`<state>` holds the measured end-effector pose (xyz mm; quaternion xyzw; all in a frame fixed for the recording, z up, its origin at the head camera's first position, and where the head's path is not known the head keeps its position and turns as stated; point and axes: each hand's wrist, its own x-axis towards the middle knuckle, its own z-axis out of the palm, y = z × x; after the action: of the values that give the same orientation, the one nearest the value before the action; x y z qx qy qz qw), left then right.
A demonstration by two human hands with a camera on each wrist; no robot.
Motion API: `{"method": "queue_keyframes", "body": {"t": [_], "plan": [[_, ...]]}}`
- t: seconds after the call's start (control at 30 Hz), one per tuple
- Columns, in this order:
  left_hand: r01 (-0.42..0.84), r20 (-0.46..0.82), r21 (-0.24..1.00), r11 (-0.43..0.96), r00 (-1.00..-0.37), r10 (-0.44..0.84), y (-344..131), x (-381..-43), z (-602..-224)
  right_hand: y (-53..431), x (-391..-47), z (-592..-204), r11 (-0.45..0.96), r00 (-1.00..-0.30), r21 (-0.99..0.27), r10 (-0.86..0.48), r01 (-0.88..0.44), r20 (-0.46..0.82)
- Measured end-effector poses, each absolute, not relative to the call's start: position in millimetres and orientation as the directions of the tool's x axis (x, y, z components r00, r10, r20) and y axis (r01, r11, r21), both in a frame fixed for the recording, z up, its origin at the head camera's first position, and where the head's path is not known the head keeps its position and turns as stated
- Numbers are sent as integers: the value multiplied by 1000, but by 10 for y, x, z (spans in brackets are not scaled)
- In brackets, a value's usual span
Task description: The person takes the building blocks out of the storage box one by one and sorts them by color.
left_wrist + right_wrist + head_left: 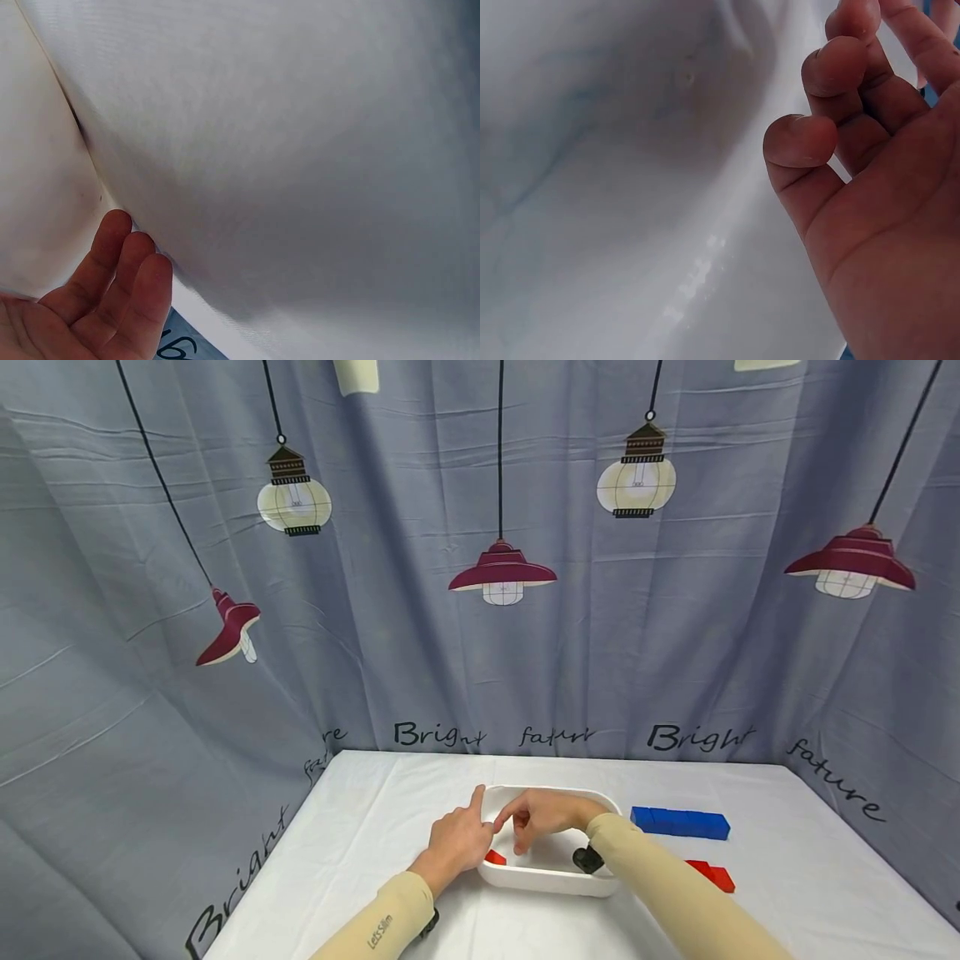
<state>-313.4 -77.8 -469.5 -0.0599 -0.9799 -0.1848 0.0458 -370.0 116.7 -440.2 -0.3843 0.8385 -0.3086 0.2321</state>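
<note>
A white rectangular tub (547,883) stands on the table, with a small red block (495,857) inside at its left end. My left hand (459,837) rests against the tub's left end, its index finger stretched along the rim. Three slightly bent fingers (124,277) of it lie by the tub's outer wall in the left wrist view. Over the tub's interior is my right hand (551,814), index finger reaching left towards the left hand, thumb pointing down. Its other fingers (799,142) curve loosely, with nothing visible in them; whether the index fingertip touches the rim, I cannot tell.
A row of blue blocks (678,823) lies right of the tub. Red blocks (716,877) lie nearer, partly behind the right sleeve (675,885). A white cloth (405,777) covers the table, and a grey-blue curtain (420,652) hangs behind it.
</note>
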Motion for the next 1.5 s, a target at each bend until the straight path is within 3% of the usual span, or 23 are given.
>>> {"method": "queue_keyframes", "body": {"t": [1.03, 1.5], "plan": [[147, 112, 333, 931, -987, 116, -757, -3147, -4673, 975, -3662, -4540, 519, -549, -724, -803, -454, -231], [158, 130, 314, 936, -984, 122, -772, -3149, -4702, 996, -3693, -4537, 576, -574, -643, -780, -505, -249]]}}
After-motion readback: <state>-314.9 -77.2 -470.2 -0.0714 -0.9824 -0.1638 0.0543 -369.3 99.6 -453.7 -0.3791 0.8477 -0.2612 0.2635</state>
